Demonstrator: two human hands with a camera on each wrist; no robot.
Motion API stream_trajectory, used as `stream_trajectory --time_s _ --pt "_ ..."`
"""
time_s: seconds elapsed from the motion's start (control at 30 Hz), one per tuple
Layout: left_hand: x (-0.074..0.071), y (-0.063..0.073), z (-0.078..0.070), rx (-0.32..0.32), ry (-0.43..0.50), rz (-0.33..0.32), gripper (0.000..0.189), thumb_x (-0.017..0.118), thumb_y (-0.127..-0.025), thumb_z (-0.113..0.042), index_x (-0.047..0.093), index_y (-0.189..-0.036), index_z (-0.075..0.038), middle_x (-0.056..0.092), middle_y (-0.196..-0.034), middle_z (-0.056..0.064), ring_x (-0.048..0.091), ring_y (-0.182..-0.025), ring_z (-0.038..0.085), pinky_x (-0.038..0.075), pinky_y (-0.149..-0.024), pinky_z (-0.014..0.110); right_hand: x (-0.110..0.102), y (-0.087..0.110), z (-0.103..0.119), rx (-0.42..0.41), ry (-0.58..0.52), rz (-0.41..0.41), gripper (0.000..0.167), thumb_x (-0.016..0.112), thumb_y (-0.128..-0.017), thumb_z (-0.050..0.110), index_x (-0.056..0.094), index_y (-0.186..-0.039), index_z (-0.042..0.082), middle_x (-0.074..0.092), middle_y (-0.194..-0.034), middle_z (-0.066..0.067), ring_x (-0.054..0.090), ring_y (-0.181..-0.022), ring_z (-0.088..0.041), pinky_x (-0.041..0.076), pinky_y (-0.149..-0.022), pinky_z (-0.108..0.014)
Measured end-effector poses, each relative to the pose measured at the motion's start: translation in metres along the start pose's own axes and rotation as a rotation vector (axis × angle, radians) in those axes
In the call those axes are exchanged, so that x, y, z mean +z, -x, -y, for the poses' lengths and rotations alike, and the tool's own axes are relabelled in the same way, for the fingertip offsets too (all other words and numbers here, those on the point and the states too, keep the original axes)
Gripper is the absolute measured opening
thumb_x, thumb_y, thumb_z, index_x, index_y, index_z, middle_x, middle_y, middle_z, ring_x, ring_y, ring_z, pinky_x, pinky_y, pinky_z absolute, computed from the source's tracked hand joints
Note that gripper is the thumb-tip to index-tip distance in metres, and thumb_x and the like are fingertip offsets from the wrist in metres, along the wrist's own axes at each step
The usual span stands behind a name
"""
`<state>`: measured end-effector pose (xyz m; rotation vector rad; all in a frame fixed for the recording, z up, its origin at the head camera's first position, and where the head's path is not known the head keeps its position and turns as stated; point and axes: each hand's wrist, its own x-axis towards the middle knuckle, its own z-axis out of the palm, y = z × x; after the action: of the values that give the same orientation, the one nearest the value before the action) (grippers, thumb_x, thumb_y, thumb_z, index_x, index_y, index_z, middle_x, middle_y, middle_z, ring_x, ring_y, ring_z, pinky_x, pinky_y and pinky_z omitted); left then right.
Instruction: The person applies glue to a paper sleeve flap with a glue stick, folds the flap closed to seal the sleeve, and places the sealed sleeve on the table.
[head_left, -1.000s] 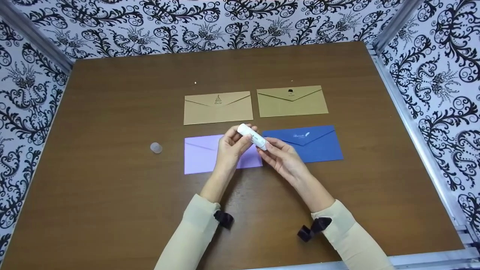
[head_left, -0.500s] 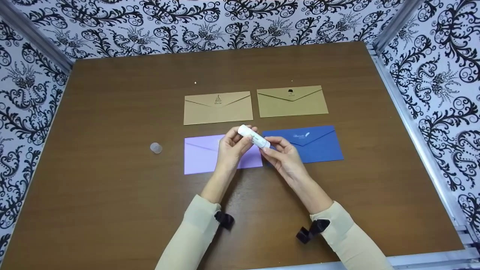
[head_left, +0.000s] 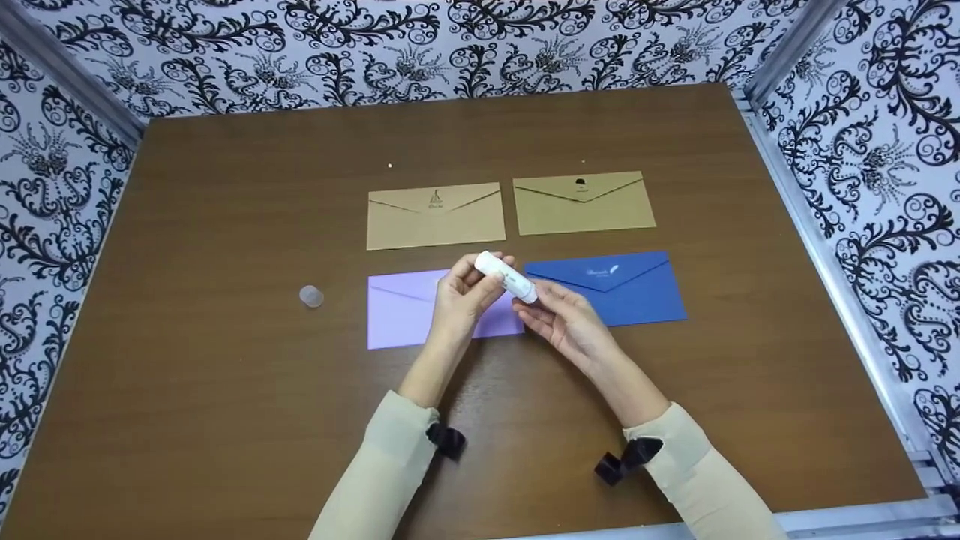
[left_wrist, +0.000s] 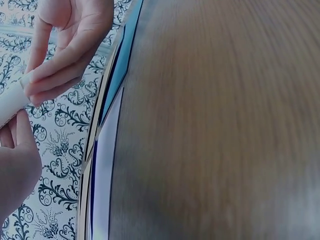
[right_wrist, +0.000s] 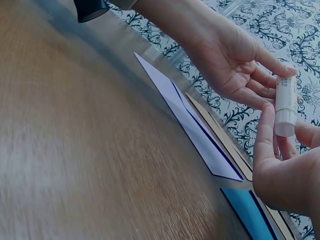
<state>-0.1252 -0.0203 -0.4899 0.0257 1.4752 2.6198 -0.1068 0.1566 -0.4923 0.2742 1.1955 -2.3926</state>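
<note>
Above the envelopes, a white glue stick [head_left: 507,277] is held at a slant between both hands. The left hand [head_left: 463,298] pinches its tube near the upper end, thumb on the side facing the head camera. Thumb and fingers of the right hand [head_left: 574,324] grip the lower end, the base [right_wrist: 285,129] seen in the right wrist view. A translucent cap [head_left: 311,296] stands alone on the table at the left. Beneath the left hand lies a lilac envelope [head_left: 401,311], partly covered. A blue envelope [head_left: 630,289] lies beyond the right hand.
Behind these, a tan envelope [head_left: 435,221] and an olive-gold envelope [head_left: 585,206] lie side by side, flaps closed. The brown table [head_left: 187,412] is bordered by metal rails and patterned black-and-white walls [head_left: 412,52]. A tiny white speck [head_left: 390,166] is near the back.
The right hand's fingers shift around the glue stick's lower end, first loosening slightly, then closing on it again. The left hand keeps its hold almost still. Cap and envelopes stay put.
</note>
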Motion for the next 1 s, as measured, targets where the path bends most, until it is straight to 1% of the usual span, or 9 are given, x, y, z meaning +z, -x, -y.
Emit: stream_trajectory --time_s 0.07,0.17,0.33,0.43,0.63,0.77,0.83,0.9,1.0 --pt "-0.001 0.000 0.001 0.000 -0.001 0.001 0.027 0.057 -0.093 0.009 0.059 -0.120 0.007 0.073 -0.114 0.010 0.063 -0.121 0.040 0.057 -0.098 0.035 0.000 0.000 0.000 0.001 -0.001 0.000 0.021 0.045 -0.105 0.007 0.064 -0.113 0.007 0.071 -0.102 -0.010 0.073 -0.090 -0.016 0.061 -0.084 -0.022" --pt "-0.001 0.000 0.001 -0.002 -0.003 -0.002 0.027 0.057 -0.093 0.009 0.059 -0.121 0.007 0.073 -0.115 0.011 0.068 -0.116 0.031 0.057 -0.098 0.034 0.001 -0.001 0.000 -0.004 -0.010 -0.016 0.022 0.047 -0.104 0.005 0.068 -0.108 0.009 0.069 -0.104 -0.010 0.073 -0.090 -0.016 0.061 -0.084 -0.022" --pt "-0.002 -0.001 0.002 -0.004 0.004 -0.011 0.026 0.057 -0.094 0.008 0.059 -0.120 0.007 0.073 -0.114 0.010 0.069 -0.114 0.026 0.057 -0.098 0.034 0.003 -0.001 0.000 -0.034 -0.030 -0.042 0.026 0.050 -0.100 -0.003 0.072 -0.103 0.011 0.064 -0.110 -0.010 0.072 -0.094 -0.017 0.061 -0.086 -0.024" --pt "-0.002 -0.001 0.002 0.000 0.018 -0.015 0.025 0.057 -0.094 0.008 0.059 -0.119 0.007 0.073 -0.113 0.009 0.069 -0.114 0.027 0.057 -0.098 0.034 0.004 -0.001 0.000 -0.061 -0.046 -0.041 0.028 0.050 -0.098 -0.009 0.070 -0.104 0.010 0.064 -0.110 -0.010 0.072 -0.097 -0.018 0.060 -0.088 -0.024" --pt "-0.001 -0.003 0.003 -0.004 0.037 -0.029 0.025 0.057 -0.094 0.009 0.059 -0.119 0.007 0.074 -0.112 0.009 0.060 -0.123 0.044 0.057 -0.098 0.035 0.005 -0.003 -0.002 -0.105 -0.036 -0.077 0.031 0.052 -0.094 -0.015 0.068 -0.104 0.009 0.067 -0.107 -0.008 0.070 -0.099 -0.017 0.060 -0.088 -0.024" --pt "-0.001 -0.003 0.003 -0.015 0.036 -0.025 0.026 0.056 -0.095 0.009 0.058 -0.121 0.008 0.073 -0.115 0.011 0.061 -0.124 0.042 0.056 -0.099 0.035 0.005 -0.003 -0.003 -0.122 -0.025 -0.097 0.032 0.052 -0.093 -0.016 0.068 -0.103 0.010 0.066 -0.107 -0.008 0.069 -0.098 -0.016 0.060 -0.087 -0.023" --pt "-0.002 -0.002 0.001 -0.025 0.017 -0.002 0.029 0.056 -0.095 0.008 0.056 -0.124 0.008 0.071 -0.121 0.015 0.062 -0.124 0.037 0.055 -0.102 0.035 0.005 -0.003 -0.003 -0.127 -0.032 -0.105 0.032 0.052 -0.093 -0.016 0.068 -0.102 0.010 0.066 -0.107 -0.008 0.070 -0.097 -0.016 0.060 -0.087 -0.023" --pt "-0.004 -0.001 -0.002 -0.037 -0.023 0.037 0.036 0.056 -0.095 0.007 0.053 -0.131 0.007 0.066 -0.130 0.018 0.061 -0.126 0.031 0.052 -0.106 0.035 0.004 -0.002 -0.002 -0.129 -0.041 -0.108 0.032 0.052 -0.093 -0.016 0.068 -0.102 0.010 0.066 -0.108 -0.008 0.071 -0.097 -0.017 0.060 -0.087 -0.023" --pt "-0.010 0.001 -0.010 -0.022 -0.149 0.085 0.049 0.059 -0.093 0.006 0.047 -0.140 0.005 0.056 -0.143 0.021 0.058 -0.129 0.027 0.046 -0.113 0.039 0.002 -0.002 0.001 -0.129 -0.052 -0.115 0.031 0.052 -0.094 -0.015 0.069 -0.102 0.009 0.066 -0.108 -0.009 0.072 -0.096 -0.018 0.060 -0.088 -0.024"
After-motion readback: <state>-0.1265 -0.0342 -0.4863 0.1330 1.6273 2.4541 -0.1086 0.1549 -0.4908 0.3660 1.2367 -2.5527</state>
